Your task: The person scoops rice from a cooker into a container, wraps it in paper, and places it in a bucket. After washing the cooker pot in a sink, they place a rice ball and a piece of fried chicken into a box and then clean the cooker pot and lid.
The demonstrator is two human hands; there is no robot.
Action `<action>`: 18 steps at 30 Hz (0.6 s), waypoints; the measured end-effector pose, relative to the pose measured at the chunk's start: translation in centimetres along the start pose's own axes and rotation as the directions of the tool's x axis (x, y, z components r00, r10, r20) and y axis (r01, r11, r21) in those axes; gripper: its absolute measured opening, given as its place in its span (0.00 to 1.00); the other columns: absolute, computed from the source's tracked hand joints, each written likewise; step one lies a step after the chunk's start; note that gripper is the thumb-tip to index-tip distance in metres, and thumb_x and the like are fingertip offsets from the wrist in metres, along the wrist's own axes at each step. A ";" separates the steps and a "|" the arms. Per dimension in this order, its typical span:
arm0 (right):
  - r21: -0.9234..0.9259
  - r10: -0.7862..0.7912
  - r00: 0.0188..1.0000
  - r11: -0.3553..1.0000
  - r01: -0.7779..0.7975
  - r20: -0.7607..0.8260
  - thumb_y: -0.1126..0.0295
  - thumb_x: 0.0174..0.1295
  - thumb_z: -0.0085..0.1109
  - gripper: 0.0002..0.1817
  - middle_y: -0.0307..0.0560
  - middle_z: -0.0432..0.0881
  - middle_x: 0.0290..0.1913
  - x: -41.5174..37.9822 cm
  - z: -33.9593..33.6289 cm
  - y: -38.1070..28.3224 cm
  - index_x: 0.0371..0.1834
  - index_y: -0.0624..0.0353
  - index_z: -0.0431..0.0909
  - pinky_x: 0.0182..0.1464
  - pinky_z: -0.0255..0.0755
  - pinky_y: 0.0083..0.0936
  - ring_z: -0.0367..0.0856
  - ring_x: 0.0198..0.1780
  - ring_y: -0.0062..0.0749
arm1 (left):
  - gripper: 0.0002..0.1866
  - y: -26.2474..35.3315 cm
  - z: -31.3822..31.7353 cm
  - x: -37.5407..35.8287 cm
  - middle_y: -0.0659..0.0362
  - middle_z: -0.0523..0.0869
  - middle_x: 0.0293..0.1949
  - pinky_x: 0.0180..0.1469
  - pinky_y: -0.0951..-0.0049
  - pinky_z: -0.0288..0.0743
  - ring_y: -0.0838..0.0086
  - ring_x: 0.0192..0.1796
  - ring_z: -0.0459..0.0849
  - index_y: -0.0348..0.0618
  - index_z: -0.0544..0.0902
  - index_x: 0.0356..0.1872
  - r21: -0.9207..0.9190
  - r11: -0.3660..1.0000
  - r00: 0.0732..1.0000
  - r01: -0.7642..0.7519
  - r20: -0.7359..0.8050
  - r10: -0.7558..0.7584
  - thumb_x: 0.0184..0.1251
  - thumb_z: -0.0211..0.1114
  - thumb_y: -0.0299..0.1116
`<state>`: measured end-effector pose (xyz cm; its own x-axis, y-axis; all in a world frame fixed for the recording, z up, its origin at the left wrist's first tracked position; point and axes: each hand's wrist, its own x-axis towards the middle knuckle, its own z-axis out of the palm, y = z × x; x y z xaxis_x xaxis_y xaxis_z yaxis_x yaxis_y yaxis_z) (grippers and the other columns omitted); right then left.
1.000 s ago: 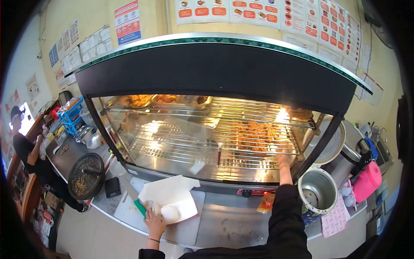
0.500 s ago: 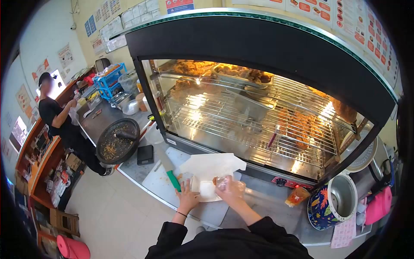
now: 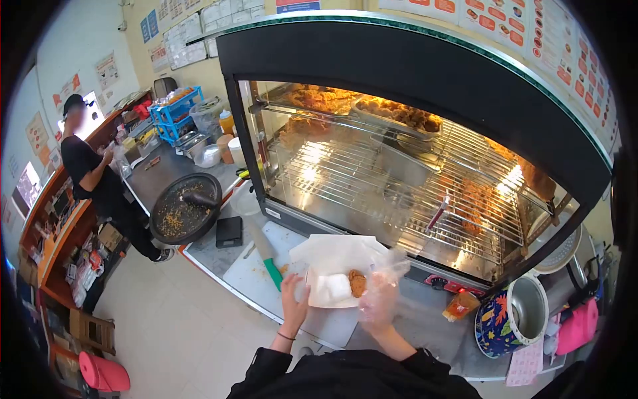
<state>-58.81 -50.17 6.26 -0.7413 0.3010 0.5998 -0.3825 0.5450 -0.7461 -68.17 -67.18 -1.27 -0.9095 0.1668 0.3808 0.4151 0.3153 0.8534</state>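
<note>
At the far left a co-worker [image 3: 90,169] in a black shirt stands at the side counter, well apart, with both hands busy near some bags; these hands are not the person's own. Next to the right, a round dark pan [image 3: 184,217] with crumbs sits on the counter [image 3: 166,176], and a small black scale [image 3: 230,231] lies just beside it, both out of the way of the board. On the white board [image 3: 256,282] a knife [image 3: 266,256] with a green handle lies flat, its handle toward the person, probably so that it is easy to take. The left hand [image 3: 293,302] rests at the left edge of the open paper box [image 3: 332,269], fingers spread and pressing down; it seems to keep the light box from sliding, and it grips nothing. The forearm comes up from below, with a thin band at the wrist. Inside the box lie a white block of rice [image 3: 334,288] and, touching it at its right, a brown fried piece [image 3: 357,282]. The right hand [image 3: 379,302] is just beside the box, at its right side, and wears a thin clear plastic glove or bag, likely for clean handling of food. It is blurred, so I cannot tell if it is open or closed, but it appears to hold nothing. Behind stands the glass warmer [image 3: 412,173] with wire racks and more fried food, close enough for a short reach. At the right a rice pot [image 3: 515,319] stands open.
</note>
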 end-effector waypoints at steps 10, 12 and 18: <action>-0.060 0.123 0.598 0.991 -0.124 0.792 0.60 0.55 0.48 0.15 0.56 0.75 0.34 7.6 1.1 -2.4 0.33 0.61 0.75 0.42 0.65 0.29 0.73 0.39 0.40 | 0.10 -1.2 -5.6 6.6 0.58 0.76 0.35 0.37 0.76 0.73 0.77 0.36 0.75 0.41 0.69 0.41 -0.805 0.555 0.882 0.211 -0.088 -0.463 0.58 0.54 0.27; -0.128 0.409 0.753 0.906 -0.404 0.515 0.66 0.50 0.52 0.11 0.51 0.75 0.32 10.4 -3.8 -7.2 0.31 0.62 0.74 0.40 0.66 0.29 0.73 0.38 0.40 | 0.09 -2.6 -5.3 8.8 0.58 0.76 0.35 0.38 0.77 0.72 0.78 0.36 0.74 0.39 0.69 0.40 -0.742 0.670 0.872 0.044 -0.299 -0.387 0.59 0.54 0.28; -0.809 -0.383 0.839 0.578 -0.110 -0.387 0.74 0.37 0.58 0.39 0.60 0.51 0.56 16.0 -9.3 -0.1 0.59 0.52 0.54 0.57 0.41 0.54 0.46 0.61 0.53 | 0.13 -0.3 -3.9 13.4 0.57 0.75 0.34 0.42 0.77 0.68 0.76 0.37 0.73 0.35 0.69 0.42 -0.340 0.932 0.794 -0.128 -0.598 -0.109 0.57 0.56 0.27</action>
<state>-65.47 -38.11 18.62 -0.2617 0.3468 0.9007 0.3062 0.9148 -0.2633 -80.61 -68.72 4.98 -0.7809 -0.4605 0.4221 0.4957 -0.0454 0.8673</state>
